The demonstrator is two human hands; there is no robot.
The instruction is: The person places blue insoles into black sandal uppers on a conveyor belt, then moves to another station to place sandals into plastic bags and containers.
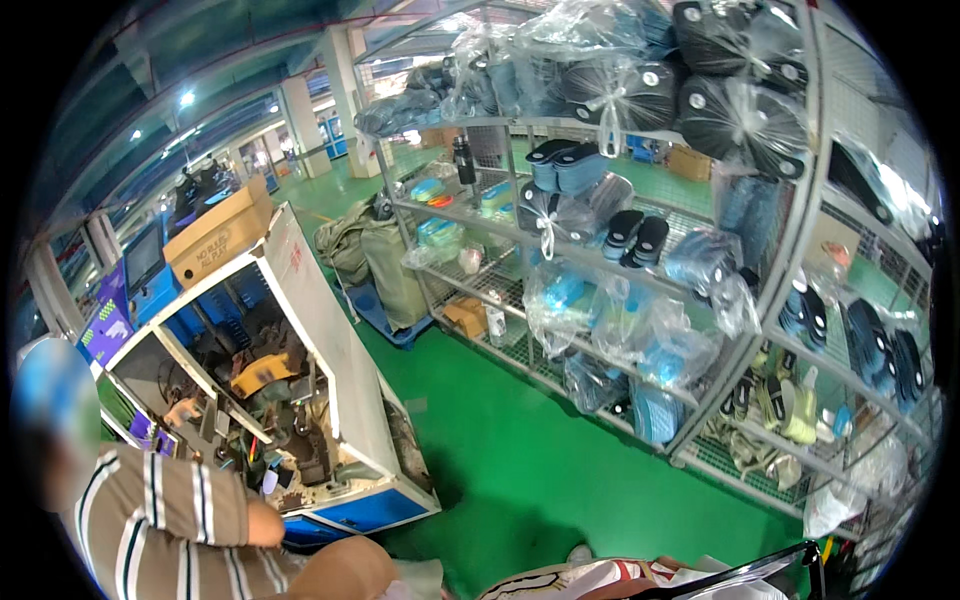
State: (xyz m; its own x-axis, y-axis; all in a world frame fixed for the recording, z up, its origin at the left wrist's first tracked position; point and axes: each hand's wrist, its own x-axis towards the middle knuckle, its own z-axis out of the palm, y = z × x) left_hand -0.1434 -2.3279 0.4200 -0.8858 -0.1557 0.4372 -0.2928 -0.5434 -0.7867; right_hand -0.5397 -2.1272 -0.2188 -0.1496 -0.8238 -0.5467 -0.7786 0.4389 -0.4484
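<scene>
Neither of my hands shows in this view. Along the lower edge lies white and red patterned cloth [620,575], with a shoe tip [580,553] just above it on the floor. A thin dark frame [765,572] cuts across the lower right corner; I cannot make out what it belongs to. At the lower left a co-worker in a brown striped shirt [175,500] is beside an open machine cabinet [320,350]. Inside the cabinet sits a yellow part [262,374] among dark, worn mechanisms. The co-worker's hands are hidden.
Metal wire shelves [690,440] hold bagged dark soles [620,95], black slippers [635,238] and a black bottle [464,160]. A blue wheeled dolly [405,335] carries green sacks [380,260]. One cardboard box [220,235] tops the cabinet. Green floor [490,430] runs between cabinet and shelves.
</scene>
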